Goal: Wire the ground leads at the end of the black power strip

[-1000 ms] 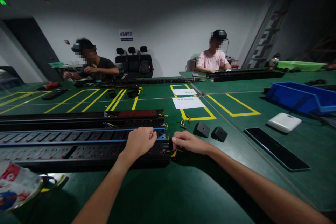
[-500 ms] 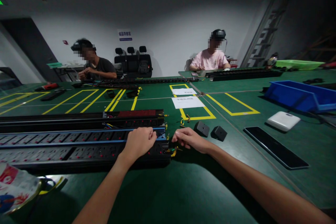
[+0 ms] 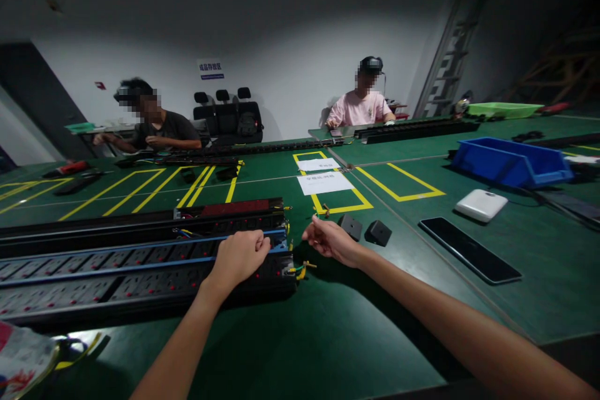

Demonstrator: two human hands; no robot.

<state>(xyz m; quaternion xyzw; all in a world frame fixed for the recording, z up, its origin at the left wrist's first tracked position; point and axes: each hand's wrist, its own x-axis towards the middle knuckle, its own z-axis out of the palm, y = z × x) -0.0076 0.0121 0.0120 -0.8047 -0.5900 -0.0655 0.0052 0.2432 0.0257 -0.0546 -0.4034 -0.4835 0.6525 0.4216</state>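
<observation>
Pale grey wall (image 3: 290, 84) spans the back of the room, above a broad green tabletop (image 3: 304, 350) marked with yellow tape. Across it sit a person in a dark shirt (image 3: 173, 131) and a person in a pink shirt (image 3: 359, 111). Long black socket strips with red dots (image 3: 154, 287) lie side by side at the left of the near edge, one edged in blue. Farther right stand an open blue plastic bin (image 3: 497, 165) and a flat black glass-faced slab (image 3: 469, 250). The left hand (image 3: 242, 254) rests on the strips, fingers curled under; whether they grip anything cannot be told. The right hand (image 3: 329, 240) hovers just beyond the strip ends, fingers half curled, their contents unclear. Near it sit two small black blocks (image 3: 378, 233); yellow-green wires (image 3: 301, 270) poke from the nearest strip's end.
</observation>
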